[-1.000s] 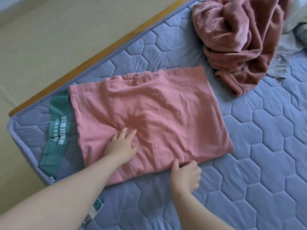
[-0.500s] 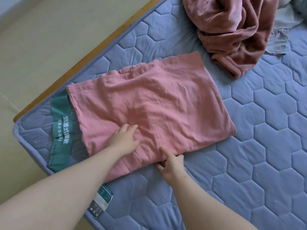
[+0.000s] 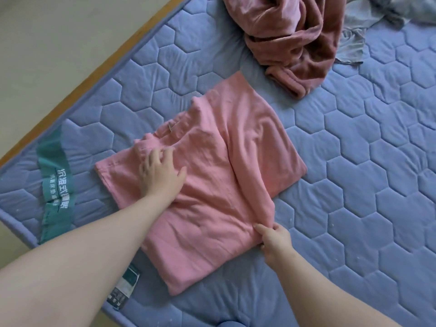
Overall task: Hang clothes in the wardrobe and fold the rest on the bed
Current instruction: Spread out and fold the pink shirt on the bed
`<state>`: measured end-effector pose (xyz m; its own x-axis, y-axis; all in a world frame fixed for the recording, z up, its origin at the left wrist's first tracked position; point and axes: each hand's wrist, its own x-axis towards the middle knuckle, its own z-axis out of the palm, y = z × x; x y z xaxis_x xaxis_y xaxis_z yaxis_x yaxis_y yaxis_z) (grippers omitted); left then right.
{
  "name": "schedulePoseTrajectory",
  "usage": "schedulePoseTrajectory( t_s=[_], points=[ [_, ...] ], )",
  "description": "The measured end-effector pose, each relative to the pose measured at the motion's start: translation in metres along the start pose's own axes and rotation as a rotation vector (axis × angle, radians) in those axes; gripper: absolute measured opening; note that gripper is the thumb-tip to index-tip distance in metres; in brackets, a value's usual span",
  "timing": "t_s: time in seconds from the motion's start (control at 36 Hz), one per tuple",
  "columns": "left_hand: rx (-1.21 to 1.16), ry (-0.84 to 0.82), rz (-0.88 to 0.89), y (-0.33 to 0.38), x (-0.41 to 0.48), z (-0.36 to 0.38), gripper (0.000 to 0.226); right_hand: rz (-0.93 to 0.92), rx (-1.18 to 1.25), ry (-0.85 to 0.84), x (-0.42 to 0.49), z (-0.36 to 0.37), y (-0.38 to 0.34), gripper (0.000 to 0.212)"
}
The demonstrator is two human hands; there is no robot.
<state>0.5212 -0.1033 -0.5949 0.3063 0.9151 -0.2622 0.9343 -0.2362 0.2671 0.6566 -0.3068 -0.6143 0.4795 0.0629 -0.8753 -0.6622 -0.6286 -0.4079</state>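
Pink garment is lying half-folded on the bed — left hand pressing flat, fingers spread, right hand pinching its edge — while crumpled clothes are awaiting folding.

Soft, even daylight with faint shadows, no glare, slight softness, and wide-angle bending at the edges.

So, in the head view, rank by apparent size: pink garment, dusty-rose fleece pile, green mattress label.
1. pink garment
2. dusty-rose fleece pile, cropped at the top edge and farther away, so its true size is unsure
3. green mattress label
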Motion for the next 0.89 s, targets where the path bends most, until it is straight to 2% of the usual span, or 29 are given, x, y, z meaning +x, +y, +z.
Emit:
schedulePoseTrajectory(
  t_s=[0.19,0.36,0.44,0.5,0.58,0.61,0.69,0.89],
  points=[
    [-0.016,0.016,0.006,0.001,0.042,0.003,0.084,-0.013,-0.025,-0.015,0.009,-0.008,0.005,0.013],
    [-0.026,-0.299,-0.031,-0.003,0.080,0.001,0.106,0.018,0.025,-0.090,0.014,-0.007,0.007,0.004],
    [-0.265,-0.392,-0.068,-0.002,0.088,0.001,0.113,0.054,0.102,-0.114,0.014,-0.005,0.006,0.012],
    [-0.485,-0.528,-0.064,0.000,0.088,-0.001,0.096,0.098,0.217,-0.146,0.012,-0.001,0.004,0.015],
    [-0.610,-0.704,-0.135,0.007,0.083,-0.006,0.040,0.178,0.403,-0.215,0.004,0.006,-0.001,0.021],
    [-0.617,-0.739,-0.174,0.009,0.081,-0.007,0.030,0.200,0.446,-0.230,0.001,0.007,-0.002,0.025],
    [-0.650,-0.730,-0.209,0.011,0.076,-0.007,0.020,0.246,0.500,-0.247,-0.005,0.007,-0.003,0.033],
    [-0.826,-0.664,-0.290,0.010,0.062,-0.019,0.011,0.261,0.508,-0.290,-0.020,0.007,-0.013,0.034]
  ],
)
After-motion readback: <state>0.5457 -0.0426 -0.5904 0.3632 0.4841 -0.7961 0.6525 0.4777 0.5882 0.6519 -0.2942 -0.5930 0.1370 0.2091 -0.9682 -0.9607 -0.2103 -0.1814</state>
